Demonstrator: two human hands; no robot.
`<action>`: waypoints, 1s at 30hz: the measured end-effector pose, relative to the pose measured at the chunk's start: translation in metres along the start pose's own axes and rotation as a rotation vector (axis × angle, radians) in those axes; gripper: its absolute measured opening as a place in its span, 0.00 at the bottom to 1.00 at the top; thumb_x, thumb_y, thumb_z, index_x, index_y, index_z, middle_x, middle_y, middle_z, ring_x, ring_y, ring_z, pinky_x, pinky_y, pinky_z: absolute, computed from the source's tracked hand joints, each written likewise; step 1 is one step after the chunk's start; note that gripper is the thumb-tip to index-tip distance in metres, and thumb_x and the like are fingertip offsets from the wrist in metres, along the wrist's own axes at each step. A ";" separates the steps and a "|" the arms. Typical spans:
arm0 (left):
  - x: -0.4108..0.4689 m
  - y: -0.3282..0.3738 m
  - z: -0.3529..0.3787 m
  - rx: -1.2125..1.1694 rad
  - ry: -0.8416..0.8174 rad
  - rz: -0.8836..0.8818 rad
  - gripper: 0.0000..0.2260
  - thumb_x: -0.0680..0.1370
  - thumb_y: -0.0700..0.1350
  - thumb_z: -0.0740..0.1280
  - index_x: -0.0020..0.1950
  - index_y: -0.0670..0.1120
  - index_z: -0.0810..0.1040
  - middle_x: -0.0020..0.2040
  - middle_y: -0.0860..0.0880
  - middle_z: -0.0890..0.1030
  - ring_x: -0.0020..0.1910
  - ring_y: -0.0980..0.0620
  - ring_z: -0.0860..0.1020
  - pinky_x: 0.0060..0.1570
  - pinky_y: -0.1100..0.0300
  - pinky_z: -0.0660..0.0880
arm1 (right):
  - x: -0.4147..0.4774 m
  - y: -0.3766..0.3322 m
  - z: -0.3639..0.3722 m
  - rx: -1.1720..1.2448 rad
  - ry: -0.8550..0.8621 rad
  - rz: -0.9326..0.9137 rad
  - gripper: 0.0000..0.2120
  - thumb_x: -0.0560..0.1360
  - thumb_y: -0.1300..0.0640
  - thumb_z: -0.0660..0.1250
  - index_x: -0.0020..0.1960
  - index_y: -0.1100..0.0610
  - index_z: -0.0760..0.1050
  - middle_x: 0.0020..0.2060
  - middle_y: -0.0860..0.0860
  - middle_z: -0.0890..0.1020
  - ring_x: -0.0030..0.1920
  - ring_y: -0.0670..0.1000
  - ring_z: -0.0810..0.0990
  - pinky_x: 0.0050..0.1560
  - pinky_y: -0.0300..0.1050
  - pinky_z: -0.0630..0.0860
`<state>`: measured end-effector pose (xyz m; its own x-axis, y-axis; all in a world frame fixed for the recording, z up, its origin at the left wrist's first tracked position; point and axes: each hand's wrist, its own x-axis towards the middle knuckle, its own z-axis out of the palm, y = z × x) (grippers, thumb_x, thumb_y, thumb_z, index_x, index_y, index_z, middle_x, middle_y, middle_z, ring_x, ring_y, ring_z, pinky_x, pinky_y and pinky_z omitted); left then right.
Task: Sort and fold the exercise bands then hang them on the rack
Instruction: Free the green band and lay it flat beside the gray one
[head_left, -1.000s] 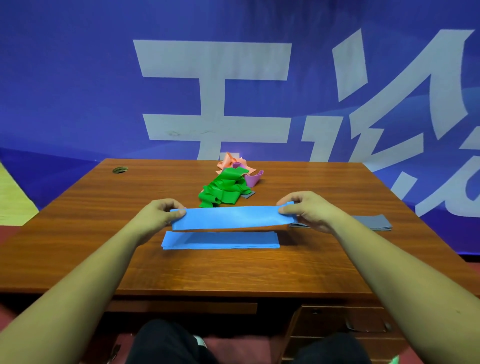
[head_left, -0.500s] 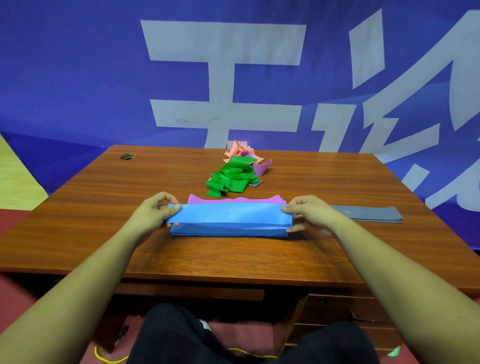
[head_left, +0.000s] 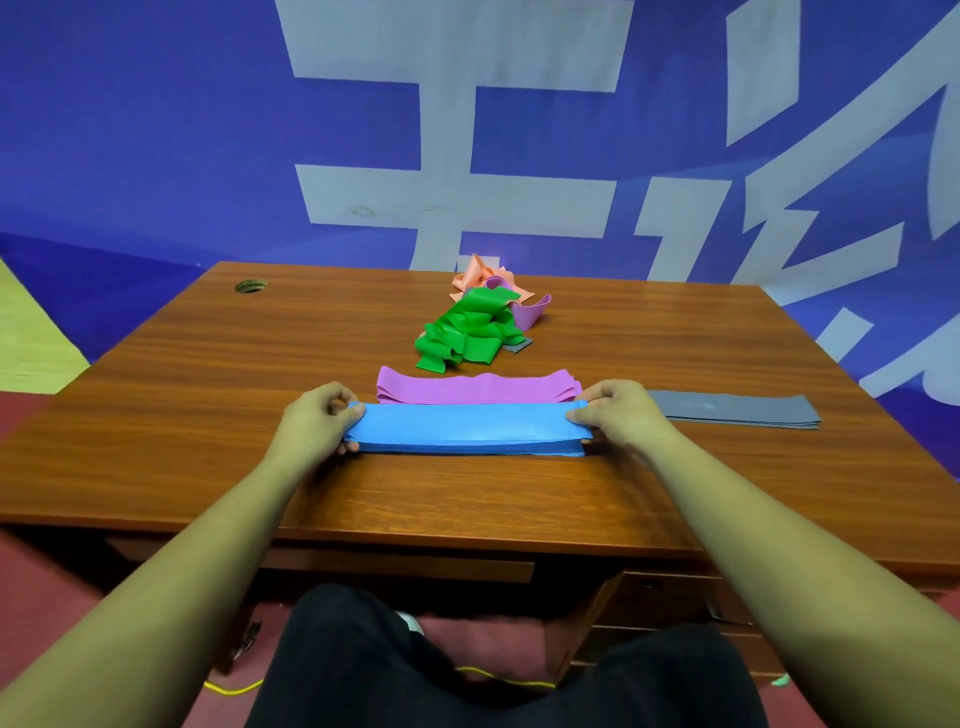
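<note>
Head view: left hand (head_left: 317, 421) and right hand (head_left: 618, 413) pinch the ends of a folded blue exercise band (head_left: 467, 428) on the wooden desk (head_left: 208, 395); letting go unevenly could let its layers slip and unfold

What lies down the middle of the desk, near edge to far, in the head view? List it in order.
From the near edge: blue band → purple folded band → green band heap → peach band. Left out: the grey band and the small purple loop, whose depth overlaps others.
</note>
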<state>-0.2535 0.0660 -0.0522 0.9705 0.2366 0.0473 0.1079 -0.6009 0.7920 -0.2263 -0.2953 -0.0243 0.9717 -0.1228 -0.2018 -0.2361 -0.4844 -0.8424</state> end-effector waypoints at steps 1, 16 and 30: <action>0.000 0.000 0.002 0.054 0.017 0.025 0.03 0.78 0.42 0.68 0.46 0.45 0.76 0.31 0.46 0.80 0.21 0.57 0.76 0.25 0.67 0.69 | 0.002 0.000 0.003 -0.014 0.025 -0.008 0.12 0.69 0.61 0.77 0.50 0.61 0.79 0.41 0.55 0.81 0.37 0.49 0.76 0.38 0.44 0.74; 0.009 -0.021 0.020 0.366 0.081 0.202 0.06 0.75 0.43 0.70 0.49 0.49 0.74 0.41 0.47 0.77 0.43 0.44 0.75 0.42 0.53 0.72 | -0.001 0.031 0.041 -0.275 0.233 -0.212 0.11 0.74 0.60 0.71 0.55 0.55 0.76 0.41 0.50 0.78 0.44 0.51 0.77 0.45 0.42 0.71; -0.002 -0.021 0.023 0.194 0.216 0.215 0.05 0.75 0.38 0.69 0.43 0.45 0.74 0.41 0.46 0.76 0.42 0.46 0.73 0.42 0.58 0.66 | -0.006 0.050 0.057 -0.517 0.324 -0.371 0.05 0.78 0.58 0.65 0.52 0.55 0.79 0.51 0.53 0.75 0.55 0.54 0.75 0.53 0.50 0.76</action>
<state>-0.2529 0.0608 -0.0828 0.9095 0.2326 0.3446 -0.0351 -0.7830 0.6210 -0.2430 -0.2692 -0.0934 0.9571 -0.0826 0.2779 0.0591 -0.8829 -0.4658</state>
